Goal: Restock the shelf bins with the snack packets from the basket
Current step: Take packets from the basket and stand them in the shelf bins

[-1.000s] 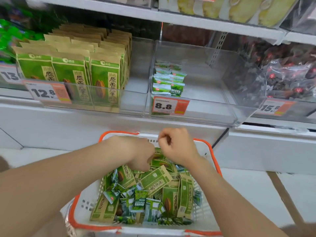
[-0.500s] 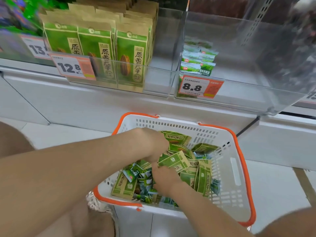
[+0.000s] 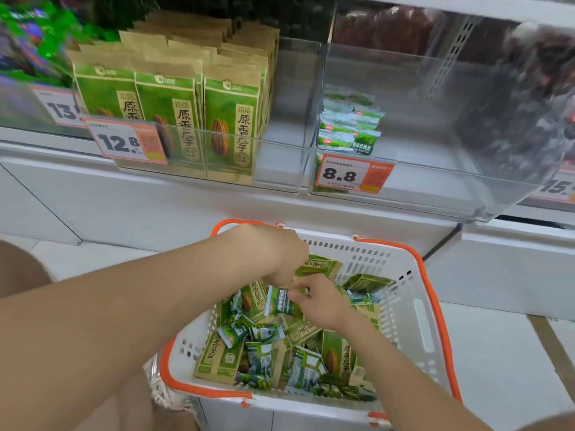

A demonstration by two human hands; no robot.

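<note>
A white basket with an orange rim (image 3: 418, 321) stands below the shelf, filled with large kraft-and-green seed packets (image 3: 334, 359) and small green packets (image 3: 264, 332). My right hand (image 3: 322, 304) is over the middle of the basket and pinches one small green packet (image 3: 278, 301) by its edge. My left hand (image 3: 280, 255) reaches into the far side of the basket, fingers curled down among the packets; what they hold is hidden. Above, a clear bin (image 3: 280, 169) holds upright rows of large seed packets (image 3: 231, 119). The clear bin to its right (image 3: 435, 194) holds a few small green packets (image 3: 350, 132).
Price tags reading 12.8 (image 3: 124, 143) and 8.8 (image 3: 351, 174) hang on the bin fronts. Dark red packets (image 3: 535, 119) fill the bin at far right, bright green ones (image 3: 34, 42) the far left. A white cabinet face (image 3: 155, 206) runs under the shelf.
My right hand has risen from the near side of the basket to its middle, now with a small green packet pinched. My left hand has stayed at the far side.
</note>
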